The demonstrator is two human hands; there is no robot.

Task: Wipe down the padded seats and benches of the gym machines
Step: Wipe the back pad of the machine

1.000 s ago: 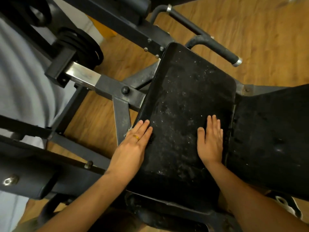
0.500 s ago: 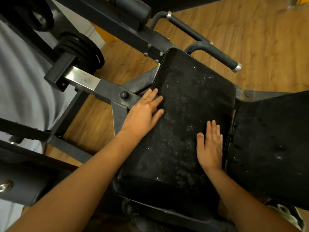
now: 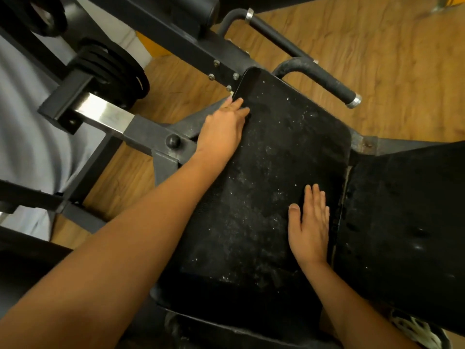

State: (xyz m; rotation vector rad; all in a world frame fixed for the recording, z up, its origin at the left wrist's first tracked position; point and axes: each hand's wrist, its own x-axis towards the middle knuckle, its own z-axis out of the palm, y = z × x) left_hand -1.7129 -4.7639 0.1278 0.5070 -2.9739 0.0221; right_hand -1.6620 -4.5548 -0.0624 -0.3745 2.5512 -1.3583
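The left hand [image 3: 221, 129] has slid up the bench pad [image 3: 289, 152], fingers [image 3: 236, 105] flat together; its firm padding likely tolerates pressure.

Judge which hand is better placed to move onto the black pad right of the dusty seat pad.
Right, probably. The right hand lies flat on the seat pad, at its right edge beside the gap to the neighbouring pad. The left hand rests at the far left corner, on the opposite side.
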